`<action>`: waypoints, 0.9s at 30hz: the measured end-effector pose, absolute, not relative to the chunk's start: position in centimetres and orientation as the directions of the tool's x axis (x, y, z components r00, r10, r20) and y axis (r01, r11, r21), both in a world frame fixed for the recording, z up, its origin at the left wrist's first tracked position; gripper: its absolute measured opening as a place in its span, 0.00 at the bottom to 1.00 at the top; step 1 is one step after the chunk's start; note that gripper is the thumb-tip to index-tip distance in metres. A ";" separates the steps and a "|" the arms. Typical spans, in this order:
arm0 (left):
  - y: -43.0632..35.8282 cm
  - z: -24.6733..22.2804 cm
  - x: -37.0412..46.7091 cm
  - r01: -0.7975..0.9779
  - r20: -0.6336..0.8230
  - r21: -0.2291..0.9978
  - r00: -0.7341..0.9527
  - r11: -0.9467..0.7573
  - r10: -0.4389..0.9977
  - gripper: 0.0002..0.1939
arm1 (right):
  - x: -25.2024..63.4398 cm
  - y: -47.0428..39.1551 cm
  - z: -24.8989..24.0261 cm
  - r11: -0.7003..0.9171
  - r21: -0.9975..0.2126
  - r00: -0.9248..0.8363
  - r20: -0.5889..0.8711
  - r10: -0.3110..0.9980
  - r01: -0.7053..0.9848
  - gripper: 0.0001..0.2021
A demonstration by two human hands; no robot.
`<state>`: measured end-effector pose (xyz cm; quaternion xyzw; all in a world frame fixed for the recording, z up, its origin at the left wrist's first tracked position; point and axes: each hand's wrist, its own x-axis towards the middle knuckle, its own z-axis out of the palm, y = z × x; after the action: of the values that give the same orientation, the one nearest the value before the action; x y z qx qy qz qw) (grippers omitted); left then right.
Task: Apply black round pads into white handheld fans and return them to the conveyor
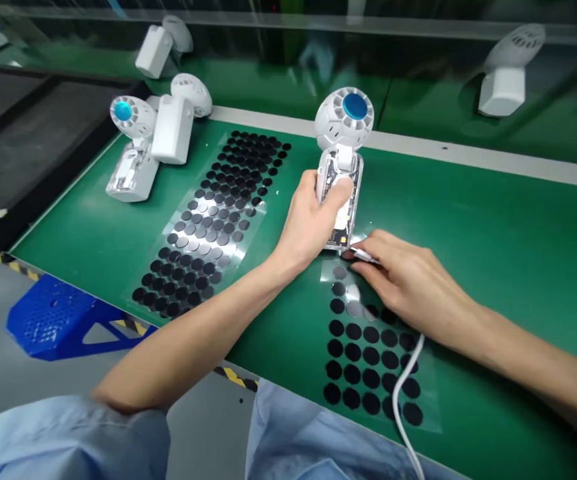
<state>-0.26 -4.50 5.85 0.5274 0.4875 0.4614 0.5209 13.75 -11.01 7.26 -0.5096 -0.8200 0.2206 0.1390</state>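
Observation:
In the head view my left hand (311, 217) is closed around the clear-fronted body of a white handheld fan (343, 127), its thumb on the front. The fan's round head has a blue disc in its centre and points away from me. My right hand (408, 277) pinches the plug end of a white cable (402, 400) at the fan's bottom edge. Whether the plug sits inside the fan or only touches it, I cannot tell. Below both hands lies a clear sheet of black round stickers (352, 351), partly covered by my right hand and the cable.
Two more white fans, one with a blue disc (131, 170) and one turned away (173, 130), stand at the back left. A longer sheet of black dots (213, 223) lies left of centre. The green table (493, 220) meets a dark belt (58, 127); a blue stool (58, 317) stands below.

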 end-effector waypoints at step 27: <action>-3.7 5.6 -0.5 0.186 -0.041 0.982 0.086 0.024 0.995 0.12 | 10.5 -11.8 7.8 0.299 -0.323 -0.351 -0.115 0.929 0.898 0.04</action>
<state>-0.54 -3.70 5.63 0.5577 0.5294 0.4205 0.4815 10.51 -11.75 7.78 -0.5677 -0.8047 0.1676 0.0466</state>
